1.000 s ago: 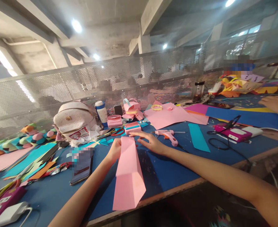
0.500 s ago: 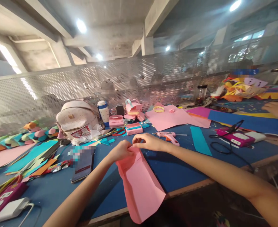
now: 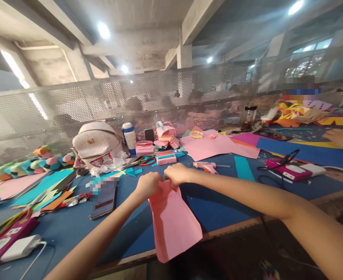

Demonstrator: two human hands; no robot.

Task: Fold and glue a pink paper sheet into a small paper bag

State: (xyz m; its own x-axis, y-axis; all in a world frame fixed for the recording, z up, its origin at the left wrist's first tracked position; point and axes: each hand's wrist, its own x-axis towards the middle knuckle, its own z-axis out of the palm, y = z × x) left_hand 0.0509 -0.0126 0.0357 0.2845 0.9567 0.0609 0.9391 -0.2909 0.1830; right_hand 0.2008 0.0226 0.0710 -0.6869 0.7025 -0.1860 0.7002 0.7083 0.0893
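Observation:
A folded sheet of pink paper point(image 3: 177, 225) hangs from both hands over the table's front edge, its sides creased and its lower end wide. My left hand point(image 3: 150, 184) is closed on the upper left corner of the paper. My right hand point(image 3: 175, 175) grips the same upper end close beside it, fingers curled and partly hidden. Just beyond the hands lie a small pink paper box point(image 3: 166, 158) and a pink glue gun point(image 3: 206, 166).
A smartphone point(image 3: 104, 202) and coloured paper scraps point(image 3: 57, 200) lie to the left, near a white backpack point(image 3: 98, 144) and bottle point(image 3: 129, 138). Purple power strips point(image 3: 289, 170) with cables sit on either side. Another person's hand point(image 3: 342, 140) is at the far right.
My right hand's fingers have curled down onto the paper's upper edge, nearer my left hand. The paper's lower end has risen slightly, and the view has shifted a little.

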